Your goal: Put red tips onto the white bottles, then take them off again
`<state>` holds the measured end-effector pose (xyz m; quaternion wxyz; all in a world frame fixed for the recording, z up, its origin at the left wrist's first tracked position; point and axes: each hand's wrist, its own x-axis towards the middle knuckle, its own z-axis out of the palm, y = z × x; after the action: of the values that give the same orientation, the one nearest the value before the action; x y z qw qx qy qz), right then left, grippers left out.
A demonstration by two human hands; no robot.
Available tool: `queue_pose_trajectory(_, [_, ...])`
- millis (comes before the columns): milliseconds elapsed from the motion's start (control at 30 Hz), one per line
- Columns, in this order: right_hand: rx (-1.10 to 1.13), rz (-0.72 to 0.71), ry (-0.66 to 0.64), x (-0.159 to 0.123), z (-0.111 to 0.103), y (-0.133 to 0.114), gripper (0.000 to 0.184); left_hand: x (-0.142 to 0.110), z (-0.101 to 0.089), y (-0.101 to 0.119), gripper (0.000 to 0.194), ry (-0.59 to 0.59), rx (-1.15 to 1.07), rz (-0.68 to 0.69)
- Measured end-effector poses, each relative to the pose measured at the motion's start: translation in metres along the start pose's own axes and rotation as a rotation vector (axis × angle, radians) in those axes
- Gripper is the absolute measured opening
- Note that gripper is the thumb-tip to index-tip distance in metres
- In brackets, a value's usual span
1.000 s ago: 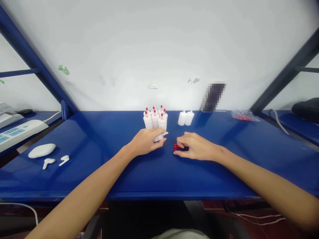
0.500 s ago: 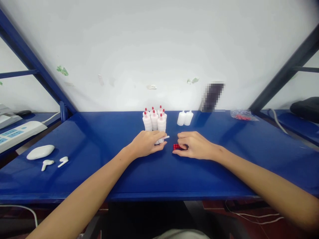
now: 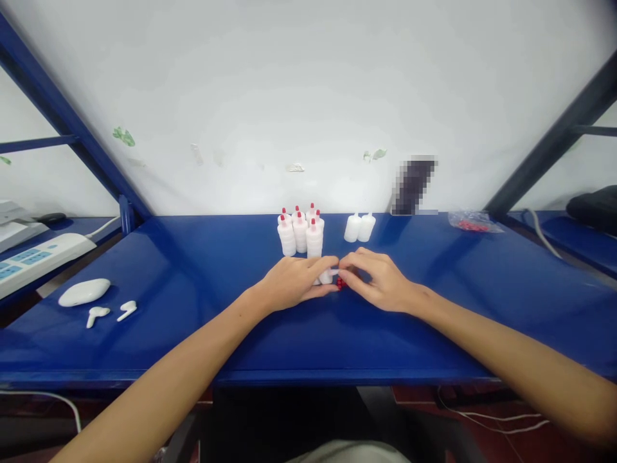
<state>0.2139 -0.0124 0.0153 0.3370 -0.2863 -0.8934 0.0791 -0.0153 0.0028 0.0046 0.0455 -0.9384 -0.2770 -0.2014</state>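
Observation:
My left hand [image 3: 301,281] is wrapped round a white squeeze bottle [image 3: 326,276], which lies tilted with its nozzle toward the right. My right hand [image 3: 378,280] pinches thumb and forefinger together at the nozzle's tip; what is between them is hidden. Just below the fingertips, a small cluster of red caps [image 3: 340,283] rests on the blue table, partly covered by the right hand. Behind my left hand stand several white bottles with red-capped tips [image 3: 299,233], grouped upright. Two white bottles without red caps [image 3: 360,227] stand farther right, side by side.
A clear bag with red pieces [image 3: 474,224] lies at the back right. On the left are a white earbud case [image 3: 84,292], two earbuds [image 3: 112,312] and a power strip [image 3: 41,257]. A blurred dark object [image 3: 413,186] leans against the wall.
My right hand has moved from the red caps up to the nozzle's tip, its fingers now pinched there. My left hand has shifted slightly right with the bottle.

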Motion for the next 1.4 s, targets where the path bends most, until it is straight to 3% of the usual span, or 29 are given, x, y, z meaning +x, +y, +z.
queue_pose_trajectory(67, [-0.006,0.036,0.087,0.000,-0.002,0.009,0.015,0.000,-0.001,-0.001,0.048,0.028,-0.080,-0.072])
queue_pose_trajectory(133, [-0.033,0.158,0.161,0.001,-0.006,0.026,0.015,-0.001,-0.003,-0.004,0.042,0.065,-0.148,-0.145])
queue_pose_trajectory(200, [-0.064,0.287,0.159,0.002,-0.011,0.045,0.017,-0.001,-0.005,-0.008,0.029,0.100,-0.190,-0.190])
queue_pose_trajectory(333, [-0.144,0.433,0.066,0.002,-0.014,0.074,0.017,-0.001,-0.011,-0.010,0.028,0.157,-0.245,-0.215])
queue_pose_trajectory(467, [-0.196,0.503,0.009,0.003,-0.010,0.081,0.014,-0.003,-0.014,-0.007,0.021,0.173,-0.254,-0.198])
queue_pose_trajectory(600, [-0.208,0.554,0.050,0.005,-0.012,0.075,0.012,-0.004,-0.011,-0.007,0.019,0.163,-0.227,-0.203])
queue_pose_trajectory(733, [-0.053,0.451,0.109,0.006,-0.021,0.062,0.015,-0.002,-0.008,-0.008,0.027,0.177,-0.244,-0.136])
queue_pose_trajectory(833, [0.271,0.350,0.133,0.007,-0.021,0.049,0.015,-0.001,-0.006,-0.006,0.027,0.223,-0.219,-0.095])
queue_pose_trajectory(967, [0.662,0.367,0.107,0.010,-0.010,0.026,0.007,0.002,-0.002,0.001,0.025,0.279,-0.133,-0.036])
queue_pose_trajectory(1067, [0.536,0.319,-0.063,0.011,-0.004,0.009,0.015,0.003,0.000,0.006,0.022,0.282,-0.081,-0.011])
queue_pose_trajectory(1133, [0.360,0.235,-0.102,0.011,-0.004,0.001,0.018,0.003,0.001,0.007,0.021,0.261,-0.082,-0.008])
queue_pose_trajectory(1267, [0.128,0.071,-0.132,0.008,-0.003,-0.004,0.018,0.003,0.002,0.008,0.019,0.203,-0.069,0.055])
queue_pose_trajectory(1400, [0.093,0.006,-0.073,0.006,0.004,-0.005,0.022,0.006,0.004,0.012,0.021,0.242,0.055,0.098])
